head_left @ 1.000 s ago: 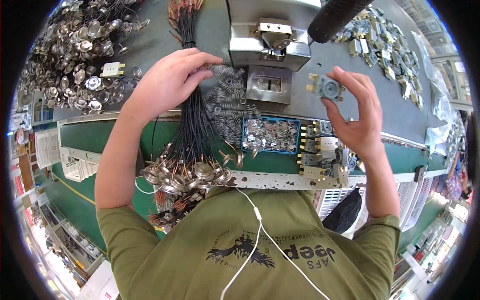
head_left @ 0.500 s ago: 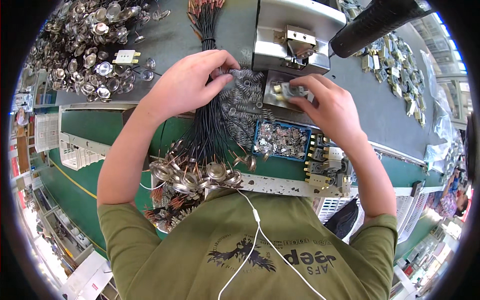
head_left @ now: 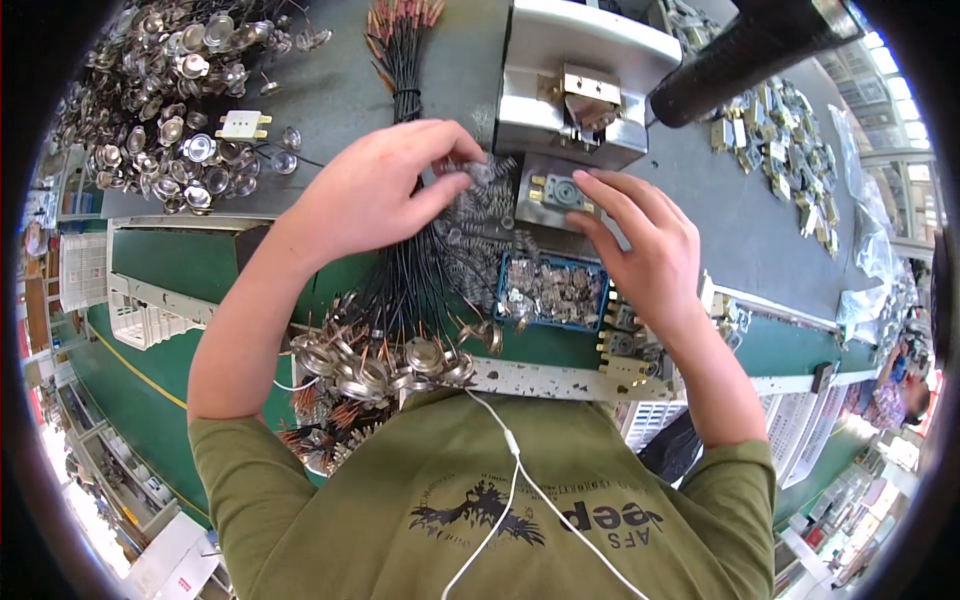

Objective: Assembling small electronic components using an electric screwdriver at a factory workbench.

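Observation:
My left hand (head_left: 400, 185) is over a heap of small coil springs (head_left: 485, 205); its thumb and fingertips close on a spring at the heap's upper edge, partly hidden by the fingers. On a shiny metal plate (head_left: 545, 215) lies a small grey housing (head_left: 565, 192) with brass terminals and a round recess facing up. My right hand (head_left: 648, 230) grips its right side between thumb and fingertips. Under my left hand runs a bundle of black wires (head_left: 405, 270), with round metal caps (head_left: 425, 355) at its near end.
A metal fixture (head_left: 590, 100) stands behind the plate, with a thick black tube (head_left: 750, 65) beside it. Nearer me are a blue tray (head_left: 553, 290) of small metal parts and several grey housings (head_left: 625, 345). More housings (head_left: 780, 160) lie right; capped wires (head_left: 170, 110) pile up left.
The grey housing, blurred and partly covered by my right fingers before, now rests flat on the plate with its recess showing. My left fingertips have pushed further into the springs. The view has shifted slightly.

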Demonstrator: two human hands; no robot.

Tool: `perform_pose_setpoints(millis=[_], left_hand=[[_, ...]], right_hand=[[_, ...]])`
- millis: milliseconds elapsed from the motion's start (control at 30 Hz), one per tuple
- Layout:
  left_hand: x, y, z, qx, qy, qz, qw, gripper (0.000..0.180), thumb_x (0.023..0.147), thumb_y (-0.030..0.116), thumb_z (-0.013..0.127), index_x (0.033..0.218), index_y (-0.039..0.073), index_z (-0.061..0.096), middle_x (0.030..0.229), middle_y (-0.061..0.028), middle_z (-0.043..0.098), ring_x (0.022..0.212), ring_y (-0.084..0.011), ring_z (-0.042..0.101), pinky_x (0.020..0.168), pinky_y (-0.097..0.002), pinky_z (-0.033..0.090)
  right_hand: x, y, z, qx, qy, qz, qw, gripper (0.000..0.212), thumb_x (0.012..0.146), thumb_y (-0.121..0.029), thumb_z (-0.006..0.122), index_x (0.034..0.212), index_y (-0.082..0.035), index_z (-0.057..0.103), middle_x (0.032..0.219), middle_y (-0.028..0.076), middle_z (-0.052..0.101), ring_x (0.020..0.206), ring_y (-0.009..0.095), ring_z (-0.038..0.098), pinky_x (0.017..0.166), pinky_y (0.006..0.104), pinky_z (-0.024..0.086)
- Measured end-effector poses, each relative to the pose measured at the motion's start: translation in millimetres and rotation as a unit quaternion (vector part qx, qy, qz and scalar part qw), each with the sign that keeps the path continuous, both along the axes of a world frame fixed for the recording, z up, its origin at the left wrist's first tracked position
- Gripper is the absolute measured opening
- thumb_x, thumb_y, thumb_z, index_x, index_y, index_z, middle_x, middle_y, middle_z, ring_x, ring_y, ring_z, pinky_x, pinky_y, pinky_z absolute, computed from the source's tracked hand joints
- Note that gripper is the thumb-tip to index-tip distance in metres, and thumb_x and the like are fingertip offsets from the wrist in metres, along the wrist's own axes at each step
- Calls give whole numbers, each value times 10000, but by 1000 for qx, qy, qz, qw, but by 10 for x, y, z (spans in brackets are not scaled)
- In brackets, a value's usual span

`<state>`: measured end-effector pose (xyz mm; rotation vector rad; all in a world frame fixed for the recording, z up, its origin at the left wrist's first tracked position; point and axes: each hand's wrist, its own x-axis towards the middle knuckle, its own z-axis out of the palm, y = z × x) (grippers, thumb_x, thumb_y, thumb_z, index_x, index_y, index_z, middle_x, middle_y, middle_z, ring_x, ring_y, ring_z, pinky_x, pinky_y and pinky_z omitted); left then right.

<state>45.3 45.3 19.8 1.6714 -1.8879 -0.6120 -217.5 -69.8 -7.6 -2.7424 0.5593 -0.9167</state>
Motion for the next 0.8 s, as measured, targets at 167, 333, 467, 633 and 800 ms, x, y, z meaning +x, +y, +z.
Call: perform_pose_setpoints(millis=[167, 333, 467, 633, 800], left_hand=[[-19, -11, 20, -12, 14, -19, 1000, 199, 947, 147, 669, 1088, 10, 646, 995, -145, 699, 919, -292, 697, 831, -409, 554], [-75, -9, 91, -12, 29, 0, 999, 211, 922, 115, 682, 1102, 8, 655, 984, -137, 703, 901, -278, 692, 795, -375, 549], [-37, 37, 27, -50, 23, -3, 998, 212, 902, 88, 699, 1095, 4, 675, 975, -129, 703, 872, -253, 693, 755, -338, 551], [19, 48, 31, -65, 48, 11, 997, 182, 887, 79, 707, 1048, -2, 676, 944, -119, 697, 872, -239, 697, 770, -338, 551], [29, 56, 60, -53, 52, 18, 997, 182, 876, 77, 712, 1033, -3, 667, 923, -102, 676, 829, -206, 667, 742, -327, 535]], right_hand=[[437, 139, 287, 268, 7, 51, 962, 318, 854, -41, 805, 1159, -76, 722, 1022, 69, 750, 860, 181, 726, 733, 306, 575], [516, 119, 148, 288, -36, 89, 953, 233, 908, -14, 761, 1129, -12, 688, 931, 86, 758, 814, 136, 722, 739, 285, 570], [507, 189, 159, 392, -12, 54, 918, 155, 941, -52, 746, 1064, 7, 673, 895, 53, 742, 819, 90, 696, 741, 266, 557], [498, 114, 137, 554, 37, 34, 831, 178, 971, -82, 719, 1085, -4, 606, 987, 53, 715, 895, 106, 688, 771, 272, 572], [513, 98, 84, 701, -100, 84, 701, 259, 967, -33, 679, 1184, -14, 540, 1117, 85, 644, 970, 131, 658, 814, 308, 593]])
